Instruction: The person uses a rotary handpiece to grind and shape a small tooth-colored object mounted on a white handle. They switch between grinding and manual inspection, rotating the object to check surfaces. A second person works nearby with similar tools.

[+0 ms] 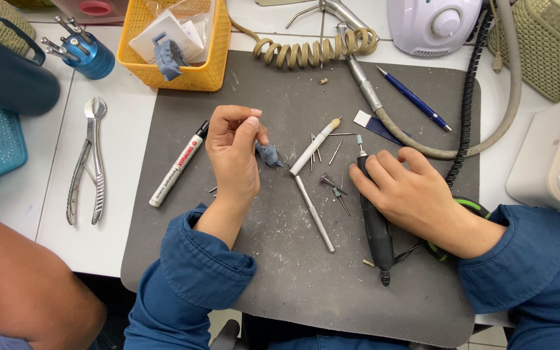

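In the head view, the left hand [233, 150] pinches a small blue-grey cast [268, 154] above the grey mat [293, 272], while the right hand [404, 188] closes around the black rotary handpiece [376, 227] lying just right of it, its tip apart from the cast, so grinding looks not yet under way.

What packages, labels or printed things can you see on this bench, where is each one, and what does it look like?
Marker pen: lies slanted on the grey mat, beside the left hand; white barrel, black cap, red and black print.
Clear bag with white card: inside the yellow basket, top centre-left; flat, rectangular, print too small to tell.
White and dark blue slip: on the mat above the right hand; small, flat.
No screens or signs.
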Motion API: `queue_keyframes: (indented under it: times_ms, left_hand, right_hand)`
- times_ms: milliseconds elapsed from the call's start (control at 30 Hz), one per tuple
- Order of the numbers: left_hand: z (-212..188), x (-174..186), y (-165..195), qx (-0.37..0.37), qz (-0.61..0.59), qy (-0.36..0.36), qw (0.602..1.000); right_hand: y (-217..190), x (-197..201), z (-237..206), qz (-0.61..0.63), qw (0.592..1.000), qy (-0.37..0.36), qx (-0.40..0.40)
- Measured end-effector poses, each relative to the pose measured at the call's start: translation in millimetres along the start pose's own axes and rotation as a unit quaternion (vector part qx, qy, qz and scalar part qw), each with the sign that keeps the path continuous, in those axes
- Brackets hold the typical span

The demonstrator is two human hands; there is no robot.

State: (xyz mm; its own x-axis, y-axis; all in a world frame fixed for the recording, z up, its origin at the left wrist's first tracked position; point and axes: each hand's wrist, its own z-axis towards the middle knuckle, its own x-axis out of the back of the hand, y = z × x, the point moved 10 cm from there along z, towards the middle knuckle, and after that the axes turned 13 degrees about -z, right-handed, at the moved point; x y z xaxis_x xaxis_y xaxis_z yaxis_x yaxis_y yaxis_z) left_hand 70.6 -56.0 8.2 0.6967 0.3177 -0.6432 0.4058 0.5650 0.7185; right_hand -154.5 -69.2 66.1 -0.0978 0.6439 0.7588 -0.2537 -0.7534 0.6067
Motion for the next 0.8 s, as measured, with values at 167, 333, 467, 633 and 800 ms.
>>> queue_keyframes:
  times_ms: [167, 333, 467, 633, 800]
  left_hand:
    - [-2.5, 1.3, -0.9, 0.027, -0.033, 0.005, 0.999]
    - [-5.6, -2.0, 5.3, 0.035, -0.03, -0.003, 0.999]
    - [-11.6, -5.5, 6.7, 0.033, -0.013, -0.011, 0.999]
    - [-19.8, -15.0, 3.4, 0.031, -0.005, -0.022, 0.999]
    - [-24.5, -26.7, 1.3, 0.039, -0.002, -0.03, 0.999]
  right_hand:
    - [-11.8, 12.5, 1.7, -0.027, 1.0, -0.005, -0.002]
    - [-5.3, 24.6, 6.4, -0.01, 0.999, -0.032, -0.025]
    - [6.8, 34.7, 17.2, 0.094, 0.994, 0.0, -0.063]
    - [-5.3, 12.9, 41.2, 0.228, 0.97, 0.007, -0.082]
    - [-2.6, -13.9, 32.3, 0.318, 0.936, -0.022, -0.149]
